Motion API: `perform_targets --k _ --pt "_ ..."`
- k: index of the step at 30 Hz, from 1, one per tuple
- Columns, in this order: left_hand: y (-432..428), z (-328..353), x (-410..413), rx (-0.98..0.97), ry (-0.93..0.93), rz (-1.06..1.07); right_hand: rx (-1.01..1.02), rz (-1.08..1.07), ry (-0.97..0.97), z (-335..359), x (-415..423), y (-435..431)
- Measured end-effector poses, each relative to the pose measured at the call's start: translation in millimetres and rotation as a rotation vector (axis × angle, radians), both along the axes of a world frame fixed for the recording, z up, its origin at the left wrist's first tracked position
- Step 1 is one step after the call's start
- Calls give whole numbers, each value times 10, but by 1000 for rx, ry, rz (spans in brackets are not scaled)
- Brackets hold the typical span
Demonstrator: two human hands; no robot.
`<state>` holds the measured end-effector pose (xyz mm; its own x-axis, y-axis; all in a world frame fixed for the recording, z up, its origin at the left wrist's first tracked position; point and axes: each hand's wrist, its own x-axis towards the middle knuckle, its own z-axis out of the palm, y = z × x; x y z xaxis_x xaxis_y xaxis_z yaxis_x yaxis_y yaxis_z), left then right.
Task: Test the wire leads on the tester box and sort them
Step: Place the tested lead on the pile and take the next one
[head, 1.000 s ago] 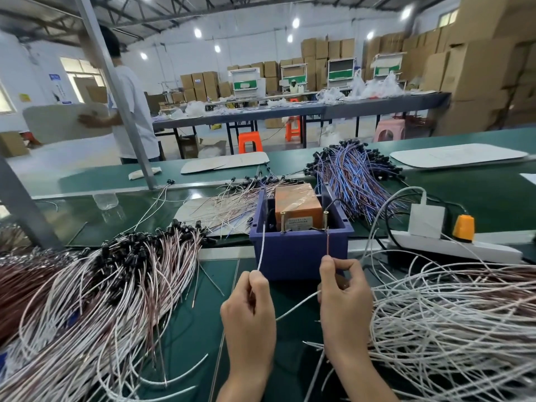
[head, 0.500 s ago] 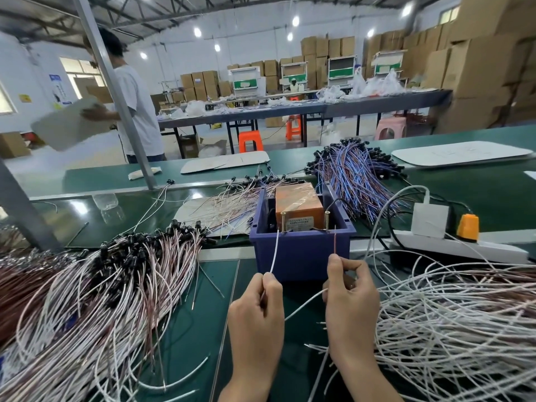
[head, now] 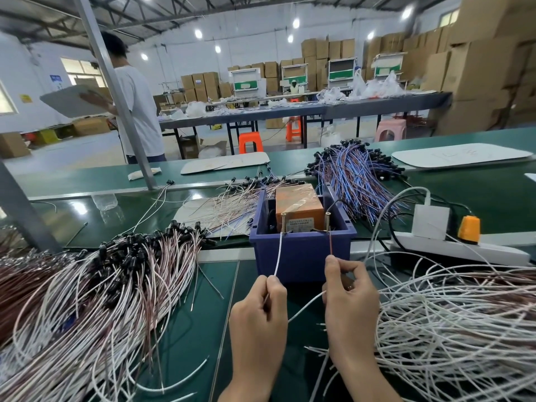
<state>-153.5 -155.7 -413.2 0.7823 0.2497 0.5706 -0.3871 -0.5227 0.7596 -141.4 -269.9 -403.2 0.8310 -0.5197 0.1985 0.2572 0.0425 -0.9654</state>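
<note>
- Wire lead (head: 278, 256): the white end is pinched between the fingers (head: 272, 282) of the left hand (head: 258, 323). The brown-red end (head: 331, 245) is pinched by the right hand (head: 348, 300). Both hands grip it over the near part of the desk (head: 185, 329), with the slack running between them.
- Both tips reach up to the foot of the two screw posts (head: 283, 223) at the front rim of the blue bin (head: 301, 253), mid-desk. The bin holds the orange tester box (head: 298, 204). Cannot tell whether the tips touch metal.
- Risk: a tip resting on the plastic rim instead of a post would likely give a false fail. The thin ends flex, so a small tremor could break contact.
- Risk: the slack lies just beside the white tangle (head: 449, 329) toward the right edge. A quick pull could snag it and drag other leads along.
- Risk: the capped heap (head: 101, 285) toward the left edge sprawls close to the hands, so a lead dropped short could land unsorted.
- Writing: the box front carries a pale label, but its print is too small to read. The carton labels and the far-wall sign are also illegible. No brand can be made out.
</note>
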Motion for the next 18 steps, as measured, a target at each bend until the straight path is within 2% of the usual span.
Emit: perform_targets --k 18 --pt "-7 -1 6 -11 24 -31 -56 -9 44 -17 10 -3"
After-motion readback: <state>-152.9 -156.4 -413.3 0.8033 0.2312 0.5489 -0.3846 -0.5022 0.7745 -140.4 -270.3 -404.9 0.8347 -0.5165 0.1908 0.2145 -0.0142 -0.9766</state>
